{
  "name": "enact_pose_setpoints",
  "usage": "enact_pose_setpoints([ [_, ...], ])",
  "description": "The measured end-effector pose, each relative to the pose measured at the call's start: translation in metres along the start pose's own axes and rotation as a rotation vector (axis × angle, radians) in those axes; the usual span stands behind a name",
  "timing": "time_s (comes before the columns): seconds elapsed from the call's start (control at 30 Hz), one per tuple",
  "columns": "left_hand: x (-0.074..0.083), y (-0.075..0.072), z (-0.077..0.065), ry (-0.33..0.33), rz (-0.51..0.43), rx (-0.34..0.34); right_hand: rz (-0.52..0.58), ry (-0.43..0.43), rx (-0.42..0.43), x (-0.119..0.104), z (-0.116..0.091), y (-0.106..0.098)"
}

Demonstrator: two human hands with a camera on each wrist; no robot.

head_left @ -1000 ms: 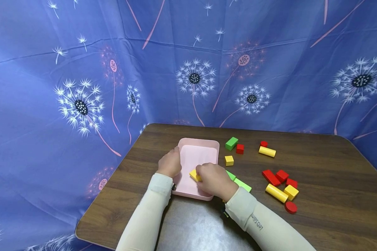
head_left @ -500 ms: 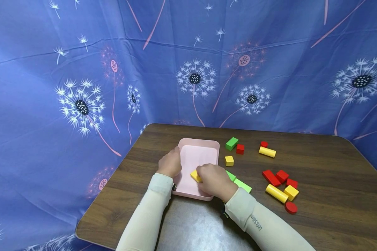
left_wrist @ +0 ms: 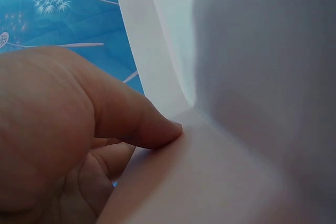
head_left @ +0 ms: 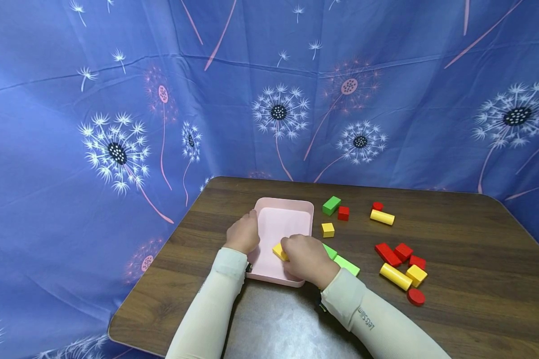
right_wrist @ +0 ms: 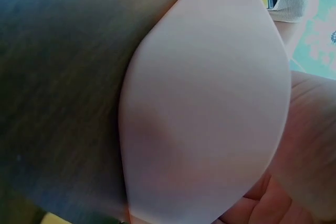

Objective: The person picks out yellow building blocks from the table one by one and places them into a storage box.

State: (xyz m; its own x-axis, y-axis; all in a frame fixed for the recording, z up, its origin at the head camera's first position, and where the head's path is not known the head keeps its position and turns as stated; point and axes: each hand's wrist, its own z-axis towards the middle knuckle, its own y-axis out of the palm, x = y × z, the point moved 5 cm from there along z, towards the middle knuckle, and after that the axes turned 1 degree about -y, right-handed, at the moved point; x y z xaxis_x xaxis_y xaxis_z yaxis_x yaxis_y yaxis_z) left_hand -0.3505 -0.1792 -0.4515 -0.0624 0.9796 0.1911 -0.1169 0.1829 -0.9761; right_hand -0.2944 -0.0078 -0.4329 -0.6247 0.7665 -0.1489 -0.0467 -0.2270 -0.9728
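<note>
A shallow pink tray stands on the table in front of me. My left hand grips its left wall; in the left wrist view the thumb presses the inside while the other fingers lie outside. Inside the tray, my right hand holds a yellow block low over the floor, its fingers partly covering the block. The tray's near outer wall fills much of the right wrist view and hides the right fingertips. Beside the right wrist lie two green blocks, partly hidden by the hand.
Right of the tray are a yellow cube, a red cube and a green block. Farther right lie a yellow cylinder, another yellow cylinder, a red disc and several red blocks on the wooden table.
The right hand and the yellow block have shifted very slightly to the right within the tray. The left hand keeps its place on the tray's wall.
</note>
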Motion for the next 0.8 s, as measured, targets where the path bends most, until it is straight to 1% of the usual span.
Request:
enact_pose_setpoints([
  [0.4, 0.002, -0.004, -0.002, -0.001, 0.001, 0.001, 0.0, -0.013, 0.016, -0.001, 0.0, -0.005],
  [0.6, 0.002, -0.004, -0.004, -0.01, -0.009, -0.006, 0.017, -0.008, 0.021, 0.0, -0.002, -0.013],
  [0.8, 0.001, -0.002, -0.002, -0.006, -0.006, -0.006, 0.03, -0.009, 0.055, 0.003, -0.003, -0.023],
])
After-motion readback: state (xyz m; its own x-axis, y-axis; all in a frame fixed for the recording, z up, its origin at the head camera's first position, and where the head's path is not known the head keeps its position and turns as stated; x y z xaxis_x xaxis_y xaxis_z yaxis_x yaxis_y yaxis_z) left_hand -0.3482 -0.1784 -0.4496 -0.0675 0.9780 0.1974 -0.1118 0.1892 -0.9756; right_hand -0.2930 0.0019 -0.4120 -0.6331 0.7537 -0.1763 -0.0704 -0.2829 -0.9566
